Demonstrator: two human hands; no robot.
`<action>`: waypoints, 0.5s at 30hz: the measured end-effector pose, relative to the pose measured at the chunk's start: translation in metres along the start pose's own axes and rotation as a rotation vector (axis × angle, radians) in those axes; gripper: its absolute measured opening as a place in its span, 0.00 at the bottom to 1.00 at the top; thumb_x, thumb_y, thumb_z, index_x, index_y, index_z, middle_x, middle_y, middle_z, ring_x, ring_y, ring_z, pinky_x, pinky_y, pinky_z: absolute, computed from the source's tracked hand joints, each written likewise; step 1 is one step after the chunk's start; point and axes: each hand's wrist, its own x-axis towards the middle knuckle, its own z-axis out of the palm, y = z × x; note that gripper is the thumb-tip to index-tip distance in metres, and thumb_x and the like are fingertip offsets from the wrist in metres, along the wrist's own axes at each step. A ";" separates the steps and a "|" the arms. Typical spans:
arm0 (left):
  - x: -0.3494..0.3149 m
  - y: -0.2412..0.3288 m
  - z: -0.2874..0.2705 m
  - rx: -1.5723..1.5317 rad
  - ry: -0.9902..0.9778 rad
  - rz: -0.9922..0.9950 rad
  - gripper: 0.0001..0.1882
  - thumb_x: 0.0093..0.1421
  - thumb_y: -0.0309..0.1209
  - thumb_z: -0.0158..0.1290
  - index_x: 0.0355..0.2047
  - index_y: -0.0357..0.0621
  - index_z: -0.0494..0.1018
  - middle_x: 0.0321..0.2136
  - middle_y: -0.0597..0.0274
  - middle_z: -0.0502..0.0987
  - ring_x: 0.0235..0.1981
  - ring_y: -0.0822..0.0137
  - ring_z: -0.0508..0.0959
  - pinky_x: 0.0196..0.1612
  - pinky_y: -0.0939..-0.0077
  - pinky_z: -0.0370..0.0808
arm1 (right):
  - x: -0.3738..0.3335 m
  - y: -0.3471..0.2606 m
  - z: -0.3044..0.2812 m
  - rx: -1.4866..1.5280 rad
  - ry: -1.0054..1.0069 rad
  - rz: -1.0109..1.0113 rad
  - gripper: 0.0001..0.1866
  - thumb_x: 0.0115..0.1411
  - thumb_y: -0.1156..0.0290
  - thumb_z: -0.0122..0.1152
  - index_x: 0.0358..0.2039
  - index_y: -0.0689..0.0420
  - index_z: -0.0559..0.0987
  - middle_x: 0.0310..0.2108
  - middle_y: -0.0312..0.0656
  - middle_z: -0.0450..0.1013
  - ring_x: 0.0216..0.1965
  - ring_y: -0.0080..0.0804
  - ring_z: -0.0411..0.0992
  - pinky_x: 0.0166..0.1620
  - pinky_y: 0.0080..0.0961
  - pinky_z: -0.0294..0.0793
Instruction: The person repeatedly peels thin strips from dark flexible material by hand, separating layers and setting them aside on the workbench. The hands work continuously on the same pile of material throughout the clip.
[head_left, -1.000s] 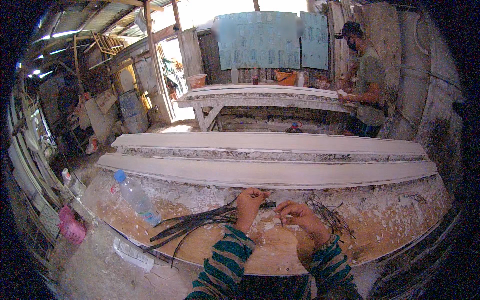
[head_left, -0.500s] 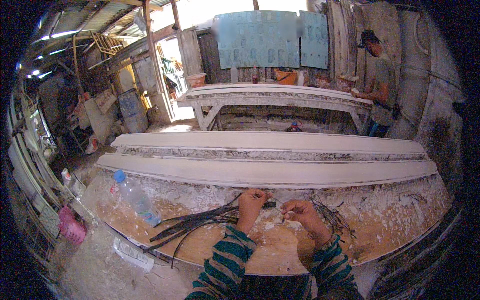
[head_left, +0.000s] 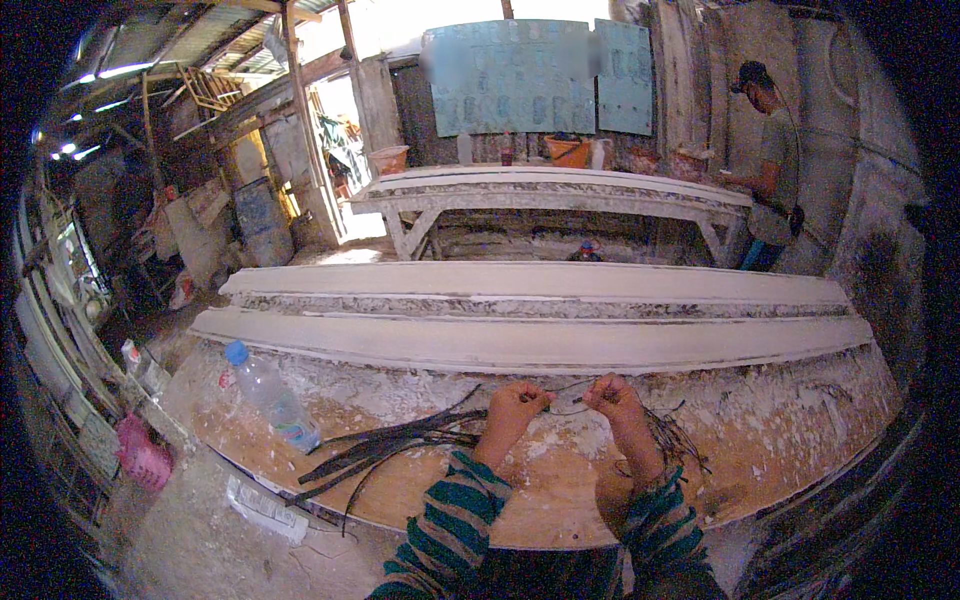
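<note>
I'd call this a rough workshop, one where white plaster-like stuff gets worked. Long pale slabs (head_left: 530, 342) lie across the plywood table (head_left: 545, 512) mid-frame, its top crusted with white splashes. Behind it stands a whitened wooden bench (head_left: 405, 235), an orange tub (head_left: 568, 153) at its back, and a person in a cap (head_left: 775, 150) at its end, upper right. Corrugated roofing (head_left: 215, 38) and bare posts (head_left: 301, 100) show upper left; the dim far-left edge seems to hold leaning boards (head_left: 55, 345).

strips (head_left: 400, 442) on table (head_left: 560, 500), bottle (head_left: 268, 398) to their left, panels (head_left: 520, 342) behind
</note>
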 end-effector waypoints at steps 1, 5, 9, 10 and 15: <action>0.000 0.000 0.000 -0.002 0.008 0.045 0.10 0.48 0.34 0.58 0.21 0.39 0.74 0.15 0.65 0.72 0.17 0.74 0.70 0.21 0.79 0.66 | 0.001 0.001 -0.002 -0.049 0.030 -0.008 0.07 0.47 0.75 0.62 0.22 0.55 0.70 0.22 0.32 0.67 0.27 0.22 0.65 0.34 0.19 0.65; -0.003 0.003 -0.003 -0.083 -0.154 -0.031 0.11 0.51 0.37 0.56 0.26 0.42 0.73 0.17 0.70 0.70 0.18 0.75 0.69 0.21 0.80 0.66 | -0.003 0.004 -0.009 -0.474 0.199 -0.076 0.07 0.46 0.75 0.61 0.21 0.57 0.70 0.21 0.33 0.67 0.25 0.21 0.64 0.32 0.20 0.65; -0.006 0.011 -0.003 -0.193 -0.374 -0.136 0.12 0.52 0.39 0.54 0.28 0.44 0.71 0.20 0.71 0.69 0.20 0.77 0.68 0.21 0.84 0.65 | 0.001 0.009 -0.012 -0.747 0.299 -0.237 0.06 0.43 0.76 0.60 0.21 0.59 0.71 0.19 0.38 0.69 0.23 0.27 0.68 0.30 0.24 0.67; -0.007 0.013 -0.002 -0.220 -0.444 -0.095 0.12 0.53 0.39 0.54 0.27 0.44 0.70 0.21 0.71 0.69 0.21 0.77 0.67 0.21 0.84 0.65 | 0.003 0.011 -0.012 -0.841 0.320 -0.246 0.06 0.43 0.76 0.60 0.22 0.59 0.71 0.19 0.40 0.69 0.23 0.30 0.69 0.30 0.26 0.68; -0.025 0.023 0.014 -0.274 -0.684 0.091 0.11 0.52 0.38 0.55 0.27 0.45 0.69 0.21 0.71 0.67 0.21 0.77 0.66 0.21 0.84 0.64 | 0.003 0.017 -0.014 -0.985 0.371 -0.300 0.07 0.42 0.76 0.59 0.25 0.57 0.74 0.22 0.44 0.71 0.25 0.41 0.71 0.30 0.32 0.69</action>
